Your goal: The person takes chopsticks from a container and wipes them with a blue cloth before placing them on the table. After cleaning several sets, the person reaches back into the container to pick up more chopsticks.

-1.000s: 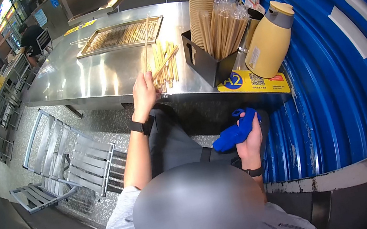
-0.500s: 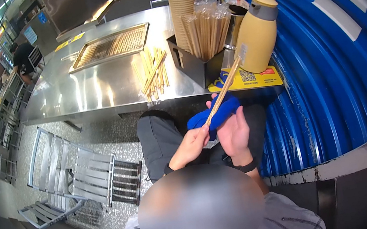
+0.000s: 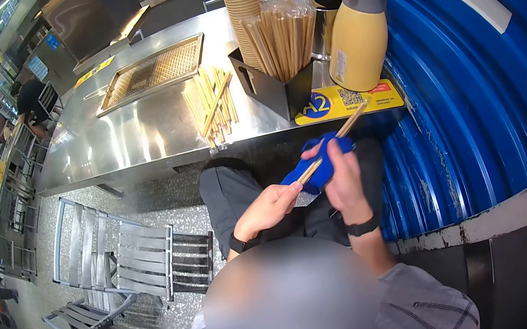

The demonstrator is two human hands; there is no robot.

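Observation:
My left hand [image 3: 267,209] pinches the near end of some wooden chopsticks [image 3: 353,119], which slant up and to the right over my lap. A blue cloth [image 3: 323,174] lies in my right hand [image 3: 345,182], whose fingers are closed round it and the middle of the chopsticks. The far tips stick out beyond the cloth, near the table edge. How many chopsticks are held is hard to make out. On the steel table [image 3: 153,138] lies a loose pile of chopsticks [image 3: 215,106].
A black holder [image 3: 294,97] carries stacked paper cups [image 3: 244,6] and wrapped chopsticks [image 3: 283,34]. Beside it stand a yellow jug [image 3: 358,42] and a yellow A2 card [image 3: 379,99]. A grill grate [image 3: 152,75] is set in the table. Slatted chairs [image 3: 142,253] stand left; a blue corrugated wall [image 3: 480,112] rises right.
My right hand has gone from open under the cloth to closed round the cloth and chopsticks. The chopsticks have tipped lower, towards the right.

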